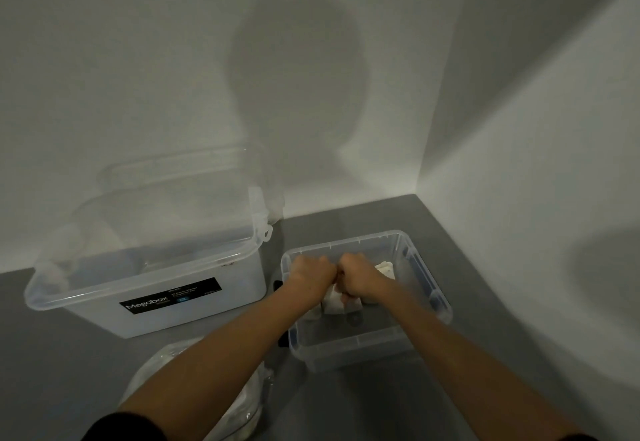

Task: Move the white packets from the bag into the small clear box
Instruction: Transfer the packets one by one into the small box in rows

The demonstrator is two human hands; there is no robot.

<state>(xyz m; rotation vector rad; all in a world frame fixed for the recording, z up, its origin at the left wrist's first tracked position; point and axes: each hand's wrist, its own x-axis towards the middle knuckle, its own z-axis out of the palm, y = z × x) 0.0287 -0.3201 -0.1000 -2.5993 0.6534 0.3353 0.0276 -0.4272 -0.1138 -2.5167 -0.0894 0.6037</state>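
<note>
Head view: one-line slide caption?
Left hand and right hand hold packets inside the clear box, beside a lidded Megabox bin; bag nearer the camera.

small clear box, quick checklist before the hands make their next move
1. Small clear box has no lid on: ok.
2. Left hand and right hand are both inside the box's walls: ok.
3. White packets lie in the box under the hands, with one more packet toward the far right: ok.
4. Whether either hand grips a packet: the fingers curl downward out of sight: cannot tell.
5. Bag lies close, under the left forearm: ok. Packets left in it: cannot tell.
6. Large lidded box stands apart on the left: ok.
</note>
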